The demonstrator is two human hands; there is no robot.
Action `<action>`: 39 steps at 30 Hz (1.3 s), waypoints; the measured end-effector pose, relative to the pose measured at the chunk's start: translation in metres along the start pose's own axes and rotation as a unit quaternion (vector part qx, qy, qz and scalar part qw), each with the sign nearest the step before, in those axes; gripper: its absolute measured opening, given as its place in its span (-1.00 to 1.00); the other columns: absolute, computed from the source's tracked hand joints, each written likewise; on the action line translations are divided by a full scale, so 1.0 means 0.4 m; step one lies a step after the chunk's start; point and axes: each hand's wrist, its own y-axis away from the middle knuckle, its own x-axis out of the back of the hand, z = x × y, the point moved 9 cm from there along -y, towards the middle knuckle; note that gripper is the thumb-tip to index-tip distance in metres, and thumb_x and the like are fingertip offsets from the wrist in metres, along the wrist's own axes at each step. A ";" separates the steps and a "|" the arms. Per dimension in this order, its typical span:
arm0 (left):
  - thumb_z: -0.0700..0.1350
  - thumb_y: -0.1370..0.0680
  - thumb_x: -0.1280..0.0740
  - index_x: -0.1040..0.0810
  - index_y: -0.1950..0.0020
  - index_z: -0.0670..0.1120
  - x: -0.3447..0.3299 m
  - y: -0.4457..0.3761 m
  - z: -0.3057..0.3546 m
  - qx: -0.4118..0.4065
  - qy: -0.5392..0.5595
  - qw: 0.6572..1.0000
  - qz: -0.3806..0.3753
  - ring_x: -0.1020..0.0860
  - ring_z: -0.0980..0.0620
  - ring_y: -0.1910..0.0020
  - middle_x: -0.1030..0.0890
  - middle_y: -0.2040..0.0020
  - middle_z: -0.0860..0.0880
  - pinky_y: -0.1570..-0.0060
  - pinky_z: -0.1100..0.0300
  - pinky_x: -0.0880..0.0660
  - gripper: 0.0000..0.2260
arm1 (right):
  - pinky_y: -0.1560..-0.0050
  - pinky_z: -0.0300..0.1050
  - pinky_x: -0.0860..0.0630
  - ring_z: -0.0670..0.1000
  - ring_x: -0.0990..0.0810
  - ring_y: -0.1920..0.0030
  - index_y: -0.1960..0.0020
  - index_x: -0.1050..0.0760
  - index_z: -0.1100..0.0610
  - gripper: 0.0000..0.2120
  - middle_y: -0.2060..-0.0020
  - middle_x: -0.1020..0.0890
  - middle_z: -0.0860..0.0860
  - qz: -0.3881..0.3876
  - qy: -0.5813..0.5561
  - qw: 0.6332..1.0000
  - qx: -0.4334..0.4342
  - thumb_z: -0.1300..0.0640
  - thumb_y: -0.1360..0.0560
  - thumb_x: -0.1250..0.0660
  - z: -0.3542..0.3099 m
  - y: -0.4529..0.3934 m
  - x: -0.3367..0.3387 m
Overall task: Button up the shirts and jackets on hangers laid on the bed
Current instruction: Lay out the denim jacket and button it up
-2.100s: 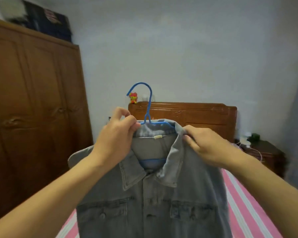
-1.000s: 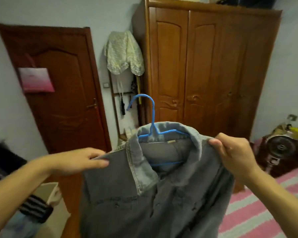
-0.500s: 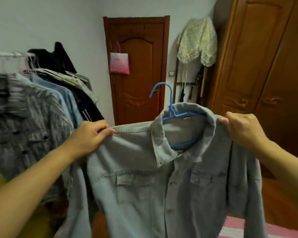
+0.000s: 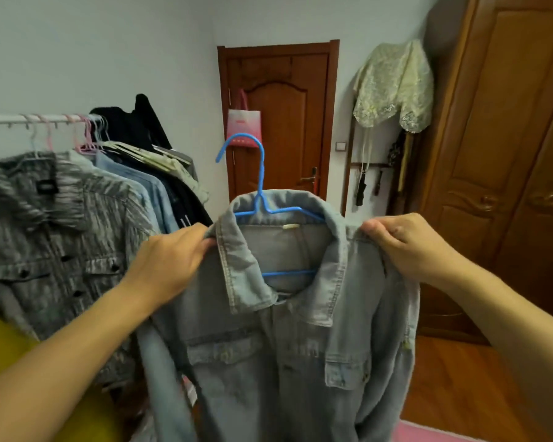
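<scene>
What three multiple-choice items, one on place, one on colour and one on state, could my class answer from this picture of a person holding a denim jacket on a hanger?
1. Where is the clothes rail?
A. To the left of the held jacket
B. In front of the wardrobe
C. Behind the door

2. What colour is the hanger in the held jacket?
A. Pink
B. White
C. Blue

3. How is the jacket held?
A. By its hook only
B. By both hands at the shoulders
C. By one sleeve

Answers:
1 A: the clothes rail with hung garments is left of the denim jacket.
2 C: the hanger is blue.
3 B: the left hand and right hand each grip a shoulder.
</scene>
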 end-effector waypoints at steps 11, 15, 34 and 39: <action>0.27 -0.68 0.07 -0.53 -0.01 -0.10 -0.056 0.012 -0.375 0.055 0.043 0.996 -0.062 -0.61 -0.19 0.17 -0.60 0.14 -0.07 0.26 -0.06 -0.53 -0.45 | -0.08 0.03 -0.60 -0.05 -0.65 0.00 -0.08 -0.58 -0.01 -0.81 0.02 -0.67 -0.05 -0.303 -0.128 0.944 0.010 -0.07 -0.64 -0.25 -0.167 -0.161 -0.346; 0.20 -0.62 0.05 -0.43 0.00 0.02 -0.067 0.059 -0.504 0.092 -0.028 0.989 -0.112 -0.60 -0.19 0.08 -0.60 0.06 -0.03 0.26 0.03 -0.43 -0.64 | -0.09 0.17 -0.59 0.05 -0.66 0.00 -0.02 -0.62 -0.01 -0.80 0.05 -0.68 0.03 -0.241 -0.210 0.947 -0.008 -0.06 -0.63 -0.25 -0.202 -0.252 -0.483; -0.03 -0.66 -0.25 -0.56 -0.18 -0.02 0.080 0.131 -0.719 0.360 -0.103 0.912 -0.166 -0.52 -0.08 -0.16 -0.57 -0.07 -0.03 -0.16 -0.04 -0.44 -0.84 | -0.14 0.16 -0.55 -0.02 -0.65 -0.07 -0.06 -0.53 0.09 -0.59 0.03 -0.68 -0.03 -0.225 -0.235 0.919 0.222 -0.25 -0.54 -0.21 -0.498 -0.656 -0.756; 0.03 -0.65 -0.20 -0.47 -0.43 0.03 0.293 0.028 -0.698 0.319 -0.333 0.878 -0.128 -0.40 -0.07 -0.33 -0.51 -0.29 -0.02 -0.31 -0.04 -0.40 -0.65 | -0.03 0.11 -0.55 0.05 -0.61 0.07 0.05 -0.50 0.13 -0.75 0.14 -0.64 0.04 -0.204 -0.199 0.930 0.232 -0.06 -0.62 -0.28 -0.617 -0.774 -0.808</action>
